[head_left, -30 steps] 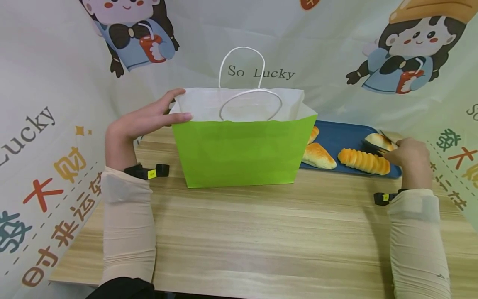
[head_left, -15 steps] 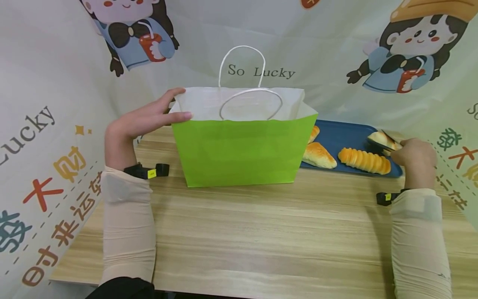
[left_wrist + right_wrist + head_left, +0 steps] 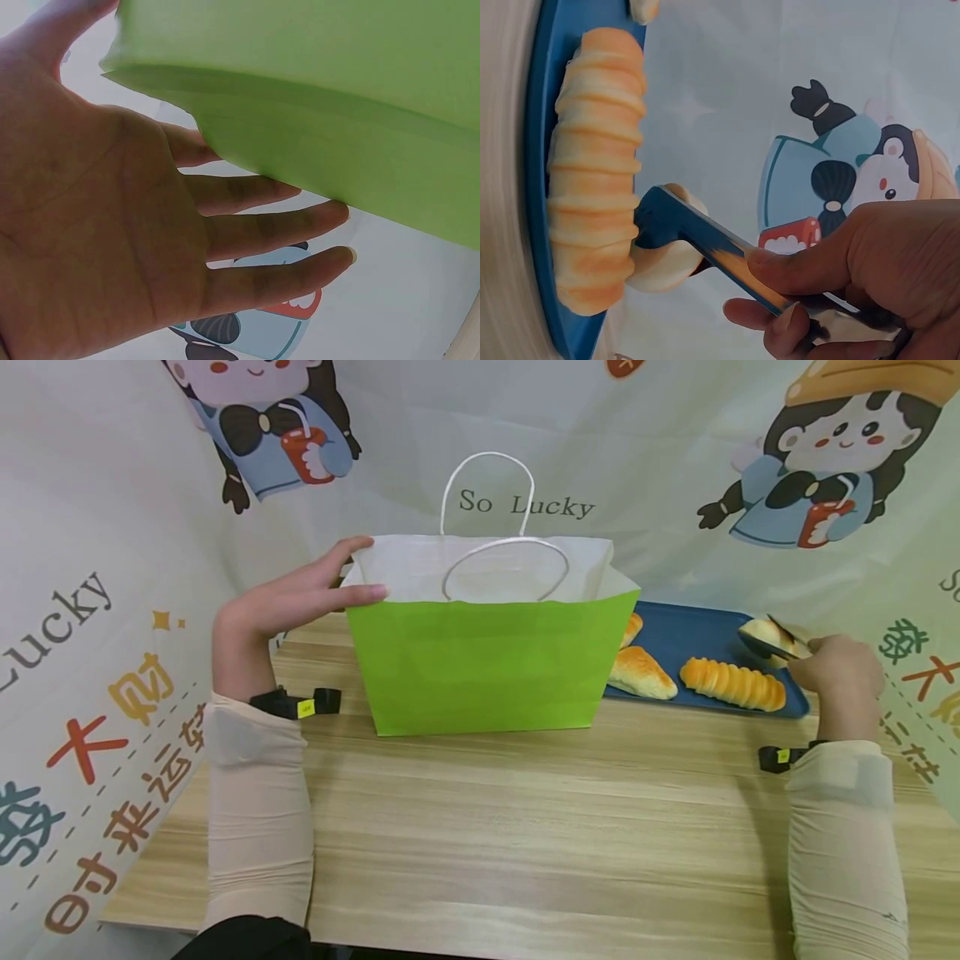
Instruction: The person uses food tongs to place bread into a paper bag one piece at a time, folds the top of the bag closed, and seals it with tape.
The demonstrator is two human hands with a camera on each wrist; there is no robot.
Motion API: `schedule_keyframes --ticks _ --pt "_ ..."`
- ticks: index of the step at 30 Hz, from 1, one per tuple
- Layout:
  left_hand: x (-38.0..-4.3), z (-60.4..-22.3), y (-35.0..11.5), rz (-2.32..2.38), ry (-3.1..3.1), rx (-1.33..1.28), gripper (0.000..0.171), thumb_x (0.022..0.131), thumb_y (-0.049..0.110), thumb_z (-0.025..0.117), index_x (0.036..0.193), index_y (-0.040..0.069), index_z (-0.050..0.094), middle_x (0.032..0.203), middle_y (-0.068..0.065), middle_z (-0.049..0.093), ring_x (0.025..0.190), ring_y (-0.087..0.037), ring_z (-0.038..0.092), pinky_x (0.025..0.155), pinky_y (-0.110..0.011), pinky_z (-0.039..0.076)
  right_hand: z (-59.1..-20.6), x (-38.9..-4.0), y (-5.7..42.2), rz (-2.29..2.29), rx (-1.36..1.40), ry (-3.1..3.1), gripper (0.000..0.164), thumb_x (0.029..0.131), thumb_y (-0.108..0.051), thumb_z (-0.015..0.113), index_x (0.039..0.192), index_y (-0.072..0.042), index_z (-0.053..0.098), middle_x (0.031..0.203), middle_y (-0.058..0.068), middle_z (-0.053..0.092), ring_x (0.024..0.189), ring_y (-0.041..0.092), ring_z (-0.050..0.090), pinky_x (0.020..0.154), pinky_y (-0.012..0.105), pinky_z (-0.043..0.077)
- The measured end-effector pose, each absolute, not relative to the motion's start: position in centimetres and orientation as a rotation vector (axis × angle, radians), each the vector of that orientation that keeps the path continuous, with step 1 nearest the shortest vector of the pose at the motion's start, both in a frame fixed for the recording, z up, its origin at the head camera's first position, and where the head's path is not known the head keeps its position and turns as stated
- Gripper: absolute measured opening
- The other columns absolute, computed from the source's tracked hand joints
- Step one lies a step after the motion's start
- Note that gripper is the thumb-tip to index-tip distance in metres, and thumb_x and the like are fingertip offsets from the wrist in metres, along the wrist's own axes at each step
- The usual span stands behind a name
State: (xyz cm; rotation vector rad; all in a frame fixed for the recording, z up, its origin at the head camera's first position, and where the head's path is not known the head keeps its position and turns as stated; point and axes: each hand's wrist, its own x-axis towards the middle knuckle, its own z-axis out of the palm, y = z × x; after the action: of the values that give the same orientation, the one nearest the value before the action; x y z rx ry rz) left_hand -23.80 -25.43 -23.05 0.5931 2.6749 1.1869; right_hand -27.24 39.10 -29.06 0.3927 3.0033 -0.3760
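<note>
A green paper bag (image 3: 487, 668) with a white inside and white rope handles stands upright on the table. My left hand (image 3: 292, 597) rests at its left rim, thumb on the front edge. In the left wrist view the fingers (image 3: 270, 232) stretch nearly straight along the bag's outside. My right hand (image 3: 840, 668) grips dark metal tongs (image 3: 712, 251). Between the tongs' ends sits a pale round bun (image 3: 664, 266), partly hidden, at the right end of a blue tray (image 3: 697, 622). A ridged spiral roll (image 3: 731, 683) lies beside it on the tray.
More golden bread (image 3: 641, 672) lies on the tray's left part, partly hidden behind the bag. The wooden table (image 3: 525, 827) extends in front. A printed cloth (image 3: 645, 460) hangs behind and at the sides.
My right hand has moved slightly right with the tongs, and the round bun has shifted right with them. The left hand and the bag stay in place.
</note>
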Motion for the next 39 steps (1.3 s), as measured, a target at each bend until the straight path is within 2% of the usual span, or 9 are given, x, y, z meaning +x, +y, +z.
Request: schedule_keyframes --ticks 4,6,8,11,16,19,23,31,39 --pt "-23.8 -23.1 -25.4 1.183 2.683 0.599 0.089 0.105 0.048 0.057 0.171 0.016 0.005 0.172 -0.012 0.017 0.155 -0.029 0.020 0.126 -0.059 0.019 -28.6 -27.0 38.7 -0.395 0.344 3.047 0.067 0.102 -0.027 0.052 0.155 0.010 0.036 0.147 0.047 0.038 0.095 0.047 0.051 0.057 0.035 0.046" --pt "-23.9 -23.1 -25.5 1.178 2.686 0.600 0.089 0.105 0.049 0.056 0.171 0.017 0.005 0.172 -0.012 0.017 0.155 -0.029 0.020 0.126 -0.059 0.019 -28.3 -26.9 38.3 -0.406 0.312 3.067 0.067 0.103 -0.028 0.051 0.156 0.010 0.035 0.145 0.044 0.045 0.090 0.045 0.052 0.057 0.036 0.044" --pt "-23.9 -23.1 -25.5 1.175 2.687 0.597 0.090 0.105 0.049 0.056 0.171 0.017 0.005 0.172 -0.012 0.017 0.155 -0.029 0.020 0.126 -0.059 0.019 -27.9 -26.7 37.9 -0.414 0.283 3.098 0.066 0.103 -0.027 0.050 0.156 0.010 0.036 0.133 0.039 0.055 0.086 0.043 0.052 0.056 0.037 0.043" --pt "-24.0 -23.2 -25.5 1.169 2.689 0.589 0.090 0.105 0.049 0.057 0.171 0.017 0.004 0.173 -0.012 0.017 0.156 -0.029 0.020 0.126 -0.059 0.019 -27.4 -26.5 37.2 -0.430 0.254 3.157 0.063 0.104 -0.026 0.050 0.155 0.009 0.038 0.119 0.037 0.059 0.086 0.045 0.054 0.055 0.038 0.043" --pt "-24.0 -23.1 -25.5 1.156 2.698 0.584 0.091 0.105 0.050 0.057 0.171 0.017 0.004 0.173 -0.012 0.015 0.157 -0.029 0.018 0.126 -0.059 0.018 -26.4 -25.9 35.9 -0.472 0.226 3.250 0.059 0.107 -0.024 0.051 0.153 0.011 0.042 0.125 0.035 0.063 0.106 0.055 0.054 0.066 0.045 0.045" --pt "-24.0 -23.1 -25.5 1.147 2.706 0.588 0.091 0.105 0.051 0.057 0.171 0.017 0.004 0.174 -0.012 0.015 0.157 -0.029 0.018 0.126 -0.059 0.018 -25.7 -25.4 35.1 -0.537 0.211 3.283 0.058 0.107 -0.024 0.052 0.153 0.011 0.043 0.127 0.036 0.062 0.108 0.055 0.051 0.071 0.047 0.042" --pt "-24.0 -23.1 -25.5 1.140 2.710 0.589 0.091 0.105 0.051 0.057 0.171 0.017 0.005 0.174 -0.012 0.016 0.157 -0.030 0.019 0.126 -0.059 0.018 -24.8 -24.6 34.0 -0.641 0.191 3.319 0.058 0.108 -0.025 0.052 0.156 0.006 0.042 0.130 0.036 0.061 0.106 0.052 0.050 0.071 0.045 0.038" --pt "-24.0 -23.1 -25.6 1.151 2.712 0.589 0.090 0.105 0.050 0.057 0.171 0.018 0.006 0.173 -0.012 0.017 0.156 -0.030 0.020 0.126 -0.059 0.019 -23.6 -23.2 31.7 -0.772 0.138 3.394 0.058 0.109 -0.032 0.054 0.161 -0.008 0.042 0.128 0.029 0.062 0.085 0.037 0.045 0.060 0.040 0.036" --pt "-24.0 -23.2 -25.5 1.171 2.701 0.590 0.090 0.105 0.049 0.057 0.171 0.018 0.006 0.173 -0.011 0.017 0.156 -0.029 0.019 0.126 -0.059 0.018 -22.9 -21.9 30.1 -0.896 0.035 3.455 0.054 0.108 -0.036 0.060 0.158 -0.019 0.052 0.117 0.012 0.067 0.069 0.011 0.048 0.051 0.027 0.035"
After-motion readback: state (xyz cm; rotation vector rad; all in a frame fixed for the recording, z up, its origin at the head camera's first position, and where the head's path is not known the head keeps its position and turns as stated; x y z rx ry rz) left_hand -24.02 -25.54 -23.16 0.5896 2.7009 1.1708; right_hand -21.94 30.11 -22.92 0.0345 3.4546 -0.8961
